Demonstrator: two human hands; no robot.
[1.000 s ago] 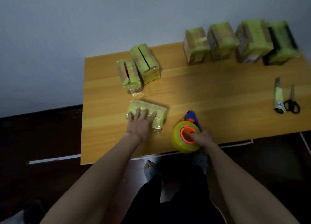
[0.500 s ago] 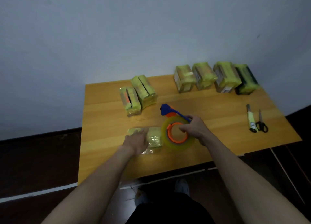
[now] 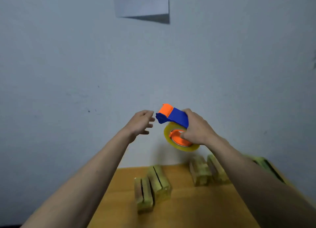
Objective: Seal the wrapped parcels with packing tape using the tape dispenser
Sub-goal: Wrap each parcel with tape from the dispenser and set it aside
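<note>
Two bare hands are raised in front of the pale wall, well above the tabletop (image 3: 188,209): the right hand (image 3: 198,130) has its grip clenched round the blue-and-orange tape dispenser (image 3: 172,116), thumb in the orange core of the yellowish tape roll (image 3: 179,142), while the left hand (image 3: 140,123) is released, fingers loosely spread, just beside the dispenser's orange nose w/o touching it. Below, two wrapped parcels (image 3: 152,188) stand side by side near the tabletop's left-rear corner, close to the left edge; more parcels (image 3: 203,173) line the rear edge against the wall, partly hidden by the right forearm. Bare wood lies between the groups and toward the viewer. A paper sheet (image 3: 142,2) with dark characters hangs high on the wall. Vs. 0.5 s ago: the left hand has left the flat parcel it pressed, the dispenser has gone from just over the tabletop to mid-air, and the view has tilted up, so the flat parcel, scissors and front edge are out of frame.
</note>
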